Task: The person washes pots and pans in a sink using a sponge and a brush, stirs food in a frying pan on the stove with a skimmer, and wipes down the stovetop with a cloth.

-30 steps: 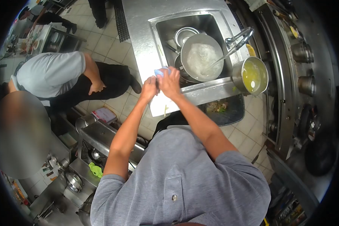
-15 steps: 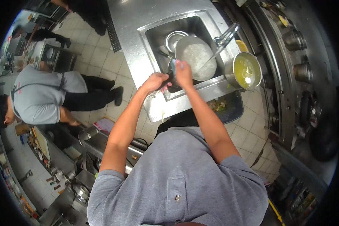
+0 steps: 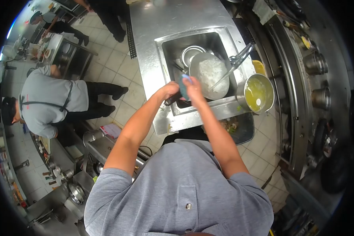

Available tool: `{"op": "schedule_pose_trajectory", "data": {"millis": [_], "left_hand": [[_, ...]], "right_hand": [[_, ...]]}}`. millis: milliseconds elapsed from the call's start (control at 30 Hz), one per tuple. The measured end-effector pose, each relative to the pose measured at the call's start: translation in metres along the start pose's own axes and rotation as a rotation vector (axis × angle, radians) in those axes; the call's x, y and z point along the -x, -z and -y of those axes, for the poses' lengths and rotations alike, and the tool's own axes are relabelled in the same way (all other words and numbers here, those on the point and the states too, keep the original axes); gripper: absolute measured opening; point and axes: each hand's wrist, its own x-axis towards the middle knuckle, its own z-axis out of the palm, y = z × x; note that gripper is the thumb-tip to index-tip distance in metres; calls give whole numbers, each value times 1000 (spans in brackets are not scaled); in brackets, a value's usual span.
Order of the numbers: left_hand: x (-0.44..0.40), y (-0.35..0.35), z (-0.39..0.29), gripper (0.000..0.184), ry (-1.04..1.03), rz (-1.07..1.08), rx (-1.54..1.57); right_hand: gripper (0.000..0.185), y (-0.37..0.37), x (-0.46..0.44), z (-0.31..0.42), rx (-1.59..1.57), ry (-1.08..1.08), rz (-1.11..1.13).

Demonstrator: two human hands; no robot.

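Observation:
My left hand point(image 3: 169, 91) is wrapped round a thick black handle point(image 3: 172, 99) at the sink's near left corner. What the handle belongs to is mostly hidden. In my right hand point(image 3: 193, 89), slightly blurred, is a dark green scouring pad point(image 3: 183, 87) with a bluish part, close beside the handle. A large round pan point(image 3: 215, 80) of foamy water lies in the metal sink point(image 3: 175, 49), just beyond my right hand. Behind it sits a smaller round metal bowl point(image 3: 190, 52). The faucet point(image 3: 242, 55) reaches over the pan, and water streams from it.
A metal pot point(image 3: 268, 84) of yellow-green liquid stands on the right sink edge. Below is a dark bin point(image 3: 244, 131) with food scraps. A co-worker in a grey shirt point(image 3: 53, 92) bends over a counter at left; others stand farther back. Shelving point(image 3: 289, 98) runs along the right.
The view has shifted, so the sink sits lower and farther right. My right hand has moved with the pad, which now shows more. The black handle's end now sticks out below my left hand.

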Motion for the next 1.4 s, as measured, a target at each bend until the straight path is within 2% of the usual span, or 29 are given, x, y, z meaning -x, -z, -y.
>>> {"op": "schedule_pose_trajectory", "data": {"millis": [33, 67, 167, 200, 233, 300, 367, 400, 433, 467, 500, 533, 567, 633, 667, 733, 767, 800, 867, 900, 933, 967, 1000, 1133, 1200, 1267, 1333, 1367, 1400], "left_hand": [[5, 4, 0, 21, -70, -36, -2], [11, 11, -3, 20, -5, -48, 12], [5, 18, 8, 25, 10, 4, -67], [16, 5, -1, 28, 24, 86, -70], [16, -1, -1, 36, -27, 106, -278], [12, -13, 1, 41, 84, 102, -333], [8, -22, 18, 42, 42, 86, -346], [8, -19, 24, 37, 36, 158, -195], [-31, -3, 76, 35, -335, 269, -142], [-21, -10, 68, 31, -268, 232, -270], [-1, -23, 58, 39, -164, 140, -312], [20, -36, 47, 49, -56, 52, -344], [39, -40, 38, 58, -13, 9, -320], [51, -37, 37, 60, 70, -44, -320], [59, -31, 34, 60, 72, -40, -362], [58, -18, 38, 57, 30, -3, -443], [61, -16, 38, 51, -54, -30, -589], [57, -11, 48, 47, -246, -19, -671], [54, -10, 61, 54, -202, 13, -497], [69, -21, 44, 61, -7, -27, -383], [77, -22, 36, 61, 70, -10, -316], [75, -20, 30, 62, 139, -19, -254], [74, -21, 29, 62, 146, 16, -268], [80, -18, 25, 57, 193, 8, -251], [82, -17, 21, 55, 218, 19, -239], [80, -8, 37, 56, 230, 0, -255], [83, -1, 44, 57, 193, -57, -318], [86, -3, 43, 57, 199, -58, -319], [91, -10, 40, 57, 162, -73, -314]], "right_hand": [[37, -7, 3, -1, 133, 56, -12], [38, -14, 7, -2, 266, 110, -31], [37, 0, 16, 7, 97, 26, -73], [35, 17, 8, -2, 295, 131, -159], [35, 34, -10, -23, 298, 193, -227], [35, 75, -33, -31, 552, 200, -338], [57, 111, -82, -71, 658, 34, -200], [67, 115, -103, -92, 796, 0, -140], [67, 115, -127, -116, 839, -139, -24], [66, 112, -152, -150, 811, -102, 53], [65, 101, -156, -147, 1065, 7, 13], [65, 93, -176, -165, 964, 38, -84], [65, 62, -193, -154, 954, 77, -36], [64, 39, -191, -142, 882, 324, -218], [65, 21, -178, -119, 757, 290, -199], [63, 8, -141, -87, 611, 201, 34], [62, 10, -130, -108, 604, 313, 125], [58, 22, -105, -111, 562, 245, 236], [50, 62, -66, -96, 737, 279, 359], [50, 80, -61, -85, 879, 198, 375], [50, 102, -83, -123, 966, 285, 363], [39, 106, -88, -98, 1162, 167, 344], [39, 107, -107, -101, 1237, 7, 271], [57, 55, -163, -110, 1002, 325, -256], [61, 12, -174, -103, 741, 458, -286], [67, -26, -137, -65, 505, 354, -153], [65, -43, -98, -73, 584, 461, 76], [65, -36, -83, -72, 581, 455, 77], [57, -19, -70, -71, 630, 400, 302]]}}
